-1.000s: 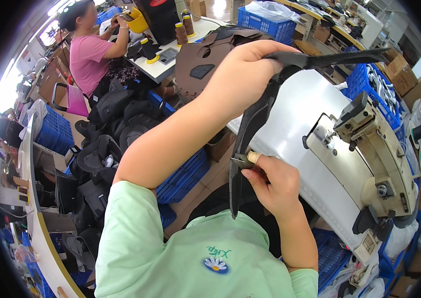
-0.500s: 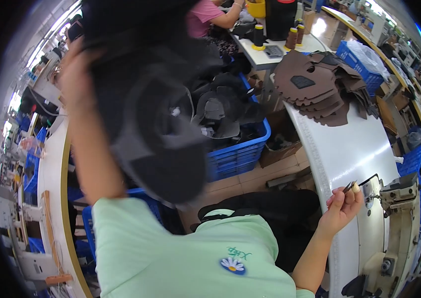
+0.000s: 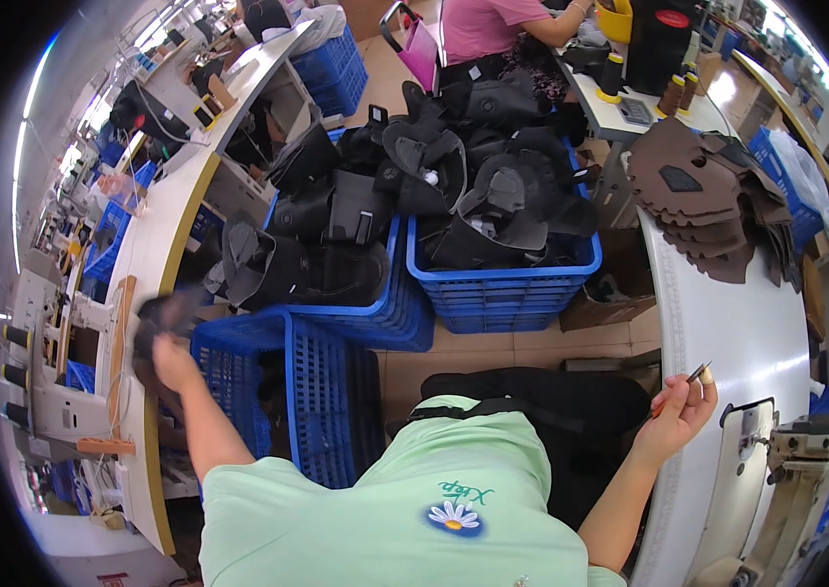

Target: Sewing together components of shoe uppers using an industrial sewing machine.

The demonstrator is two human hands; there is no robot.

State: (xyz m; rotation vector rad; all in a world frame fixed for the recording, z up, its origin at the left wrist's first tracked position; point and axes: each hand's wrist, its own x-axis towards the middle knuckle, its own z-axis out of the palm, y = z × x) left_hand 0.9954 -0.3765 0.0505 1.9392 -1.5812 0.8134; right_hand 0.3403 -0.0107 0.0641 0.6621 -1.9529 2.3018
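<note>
My left hand (image 3: pixel 176 364) is stretched out to the left, by the edge of the left-hand table. Its fingers are closed on a blurred dark piece (image 3: pixel 162 323), whose kind I cannot make out. My right hand (image 3: pixel 681 409) is raised over the white table on the right, pinching a thin tool with a dark pointed tip (image 3: pixel 696 373). A pale cover (image 3: pixel 706 378) sits on one of its fingertips. Black padded pieces (image 3: pixel 424 161) with straps fill the blue crates in front of me.
Two full blue crates (image 3: pixel 503 279) stand ahead, and another blue crate (image 3: pixel 287 382) is on my left. Brown cut pieces (image 3: pixel 693 196) are stacked on the white table (image 3: pixel 718 303). A sewing machine (image 3: pixel 791 455) is beside my right hand. A person in pink (image 3: pixel 483 29) sits beyond.
My left arm has swung down and to the left, from a raised large black piece to a blurred dark one by the table. My right hand still holds the pointed tool. The view has shifted left.
</note>
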